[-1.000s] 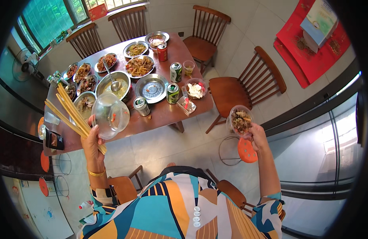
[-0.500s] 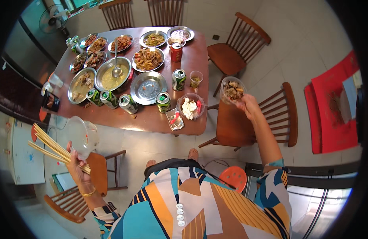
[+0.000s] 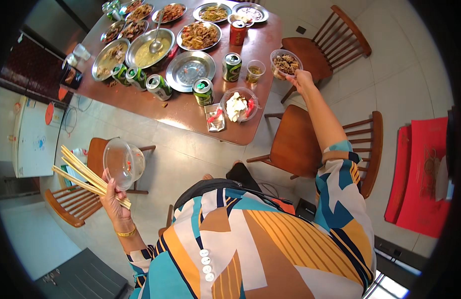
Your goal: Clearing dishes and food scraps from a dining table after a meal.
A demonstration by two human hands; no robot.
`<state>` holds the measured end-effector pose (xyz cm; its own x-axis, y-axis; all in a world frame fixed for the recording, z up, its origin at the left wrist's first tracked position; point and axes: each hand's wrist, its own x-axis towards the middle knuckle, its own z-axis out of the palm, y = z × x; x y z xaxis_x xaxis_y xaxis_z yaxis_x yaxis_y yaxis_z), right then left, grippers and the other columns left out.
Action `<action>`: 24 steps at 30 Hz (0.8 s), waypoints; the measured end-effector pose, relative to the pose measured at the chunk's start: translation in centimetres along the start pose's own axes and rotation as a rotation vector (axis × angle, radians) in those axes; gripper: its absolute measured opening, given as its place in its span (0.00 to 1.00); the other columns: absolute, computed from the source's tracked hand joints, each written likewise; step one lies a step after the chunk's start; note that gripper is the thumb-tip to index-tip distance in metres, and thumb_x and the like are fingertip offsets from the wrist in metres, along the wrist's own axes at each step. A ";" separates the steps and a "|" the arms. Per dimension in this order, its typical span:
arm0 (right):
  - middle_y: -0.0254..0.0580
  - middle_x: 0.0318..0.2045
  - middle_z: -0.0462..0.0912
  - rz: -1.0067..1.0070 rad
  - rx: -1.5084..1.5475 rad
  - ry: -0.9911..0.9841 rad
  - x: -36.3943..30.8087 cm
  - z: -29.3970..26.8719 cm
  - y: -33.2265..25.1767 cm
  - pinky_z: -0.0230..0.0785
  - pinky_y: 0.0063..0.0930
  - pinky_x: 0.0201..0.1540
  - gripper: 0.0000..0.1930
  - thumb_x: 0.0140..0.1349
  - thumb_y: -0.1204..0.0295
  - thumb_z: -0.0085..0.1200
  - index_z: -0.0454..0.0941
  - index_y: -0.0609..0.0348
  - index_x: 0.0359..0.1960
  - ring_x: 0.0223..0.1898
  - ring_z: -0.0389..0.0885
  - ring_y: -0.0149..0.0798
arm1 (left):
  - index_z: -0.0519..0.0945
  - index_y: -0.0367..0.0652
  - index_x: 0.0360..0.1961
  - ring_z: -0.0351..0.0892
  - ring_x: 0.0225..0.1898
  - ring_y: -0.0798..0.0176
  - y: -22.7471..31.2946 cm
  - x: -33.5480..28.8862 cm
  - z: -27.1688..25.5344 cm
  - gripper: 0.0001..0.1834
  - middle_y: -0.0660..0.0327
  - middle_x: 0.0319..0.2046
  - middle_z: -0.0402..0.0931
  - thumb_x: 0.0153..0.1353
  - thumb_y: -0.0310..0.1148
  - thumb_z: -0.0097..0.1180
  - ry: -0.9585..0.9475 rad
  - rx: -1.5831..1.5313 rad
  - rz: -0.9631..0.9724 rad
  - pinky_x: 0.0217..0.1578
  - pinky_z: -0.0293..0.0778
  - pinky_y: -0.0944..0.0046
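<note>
My left hand [image 3: 115, 198] is closed round a bundle of wooden chopsticks [image 3: 82, 169] and the edge of a clear plastic bowl [image 3: 123, 163], which is tilted and has small red bits stuck inside. My right hand [image 3: 302, 82] grips the rim of another clear plastic bowl [image 3: 286, 65] filled with dark food scraps. That bowl is in the air just off the table's right edge. Nearest to it on the table is a plastic cup [image 3: 255, 71] with some yellowish liquid. A further clear bowl [image 3: 240, 104] with crumpled white tissue and something red stands near the table's front right corner.
The brown table [image 3: 190, 118] carries several metal dishes of food, a soup basin [image 3: 140, 54] with a ladle, an empty-looking metal plate [image 3: 190, 82], green cans [image 3: 203, 91] and a red can [image 3: 238, 33]. Wooden chairs [image 3: 295, 142] stand to the right; another chair [image 3: 73, 204] is at left.
The view has shifted and turned, so the table sits higher and further right. Both hands still hold their things; the right bowl is now closer to the table's edge.
</note>
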<state>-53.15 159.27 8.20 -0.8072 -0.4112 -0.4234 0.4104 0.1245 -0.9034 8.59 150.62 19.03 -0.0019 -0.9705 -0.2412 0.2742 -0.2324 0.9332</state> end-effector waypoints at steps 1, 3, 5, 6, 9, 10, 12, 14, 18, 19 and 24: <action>0.56 0.36 0.73 0.002 0.006 0.010 0.8 0.8 0.2 0.78 0.26 0.24 0.13 0.57 0.81 0.38 0.64 0.78 0.42 0.26 0.79 0.43 | 0.70 0.36 0.50 0.59 0.14 0.82 -0.4 -0.5 -0.4 0.20 0.69 0.23 0.69 0.53 0.22 0.52 0.035 0.011 -0.003 0.11 0.57 0.83; 0.57 0.37 0.73 0.013 -0.013 0.032 2.4 2.4 0.4 0.78 0.24 0.21 0.14 0.57 0.81 0.39 0.63 0.79 0.44 0.27 0.79 0.45 | 0.70 0.37 0.50 0.59 0.14 0.82 -0.9 -2.1 -0.7 0.21 0.70 0.20 0.67 0.53 0.23 0.52 0.098 0.039 -0.017 0.12 0.58 0.83; 0.57 0.38 0.73 0.025 -0.023 0.004 4.7 4.0 0.9 0.78 0.24 0.21 0.15 0.57 0.81 0.39 0.62 0.79 0.45 0.27 0.79 0.45 | 0.70 0.37 0.50 0.59 0.14 0.81 -1.3 -3.6 -0.5 0.21 0.70 0.20 0.66 0.53 0.23 0.52 0.166 0.047 -0.013 0.12 0.58 0.83; 0.58 0.38 0.73 0.029 -0.021 -0.002 5.9 4.6 1.3 0.78 0.24 0.20 0.15 0.57 0.81 0.40 0.62 0.79 0.45 0.27 0.79 0.45 | 0.69 0.38 0.50 0.58 0.14 0.81 -1.5 -4.4 -0.3 0.21 0.71 0.19 0.64 0.53 0.23 0.53 0.209 0.057 -0.011 0.12 0.58 0.83; 0.58 0.38 0.73 0.025 -0.043 -0.019 9.8 6.0 3.0 0.79 0.25 0.21 0.15 0.57 0.81 0.40 0.62 0.79 0.45 0.27 0.79 0.45 | 0.69 0.39 0.51 0.59 0.14 0.80 -1.6 -6.5 2.4 0.21 0.70 0.18 0.63 0.53 0.24 0.53 0.317 0.052 -0.019 0.12 0.58 0.82; 0.58 0.38 0.73 0.043 -0.054 -0.051 10.6 6.6 3.3 0.79 0.25 0.21 0.15 0.57 0.81 0.40 0.62 0.79 0.45 0.27 0.79 0.45 | 0.69 0.39 0.51 0.59 0.14 0.80 -1.9 -7.0 2.9 0.21 0.70 0.18 0.63 0.53 0.24 0.53 0.354 0.058 -0.012 0.12 0.58 0.82; 0.58 0.37 0.73 0.056 -0.037 -0.071 11.7 7.5 3.5 0.80 0.28 0.26 0.15 0.57 0.81 0.39 0.61 0.79 0.46 0.29 0.79 0.46 | 0.69 0.40 0.50 0.59 0.14 0.79 -3.0 -8.0 3.7 0.21 0.70 0.18 0.63 0.53 0.24 0.53 0.396 0.045 -0.019 0.13 0.58 0.81; 0.58 0.37 0.73 0.042 -0.011 -0.135 12.7 8.3 3.7 0.80 0.29 0.26 0.16 0.58 0.80 0.40 0.60 0.77 0.47 0.29 0.79 0.47 | 0.69 0.40 0.50 0.59 0.14 0.79 -3.7 -8.8 5.0 0.21 0.69 0.18 0.63 0.53 0.24 0.53 0.423 0.030 -0.016 0.13 0.58 0.81; 0.54 0.40 0.72 0.103 -0.034 -0.239 10.6 7.7 1.8 0.77 0.32 0.24 0.24 0.58 0.64 0.48 0.60 0.72 0.49 0.28 0.79 0.51 | 0.69 0.40 0.50 0.59 0.14 0.79 -4.2 -10.1 7.0 0.21 0.69 0.18 0.63 0.52 0.24 0.53 0.460 0.008 -0.024 0.12 0.59 0.81; 0.53 0.41 0.72 0.068 -0.149 -0.244 9.4 7.1 0.7 0.77 0.32 0.23 0.26 0.58 0.60 0.49 0.61 0.71 0.49 0.27 0.80 0.50 | 0.69 0.40 0.50 0.60 0.14 0.79 -4.1 -10.4 7.2 0.21 0.69 0.18 0.63 0.52 0.23 0.53 0.457 -0.005 -0.032 0.12 0.59 0.82; 0.52 0.45 0.71 -1.012 -0.968 -0.072 4.4 7.1 -2.0 0.70 0.36 0.40 0.29 0.47 0.63 0.58 0.66 0.64 0.50 0.38 0.76 0.44 | 0.70 0.39 0.48 0.61 0.14 0.79 -4.4 -11.0 6.7 0.21 0.70 0.18 0.64 0.51 0.22 0.54 0.458 -0.068 0.016 0.12 0.61 0.82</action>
<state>-54.50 150.85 8.61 -0.5379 -0.7372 0.4090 -0.8041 0.3029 -0.5116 1.00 161.87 19.30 0.4234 -0.8422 -0.3339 0.3334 -0.1979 0.9218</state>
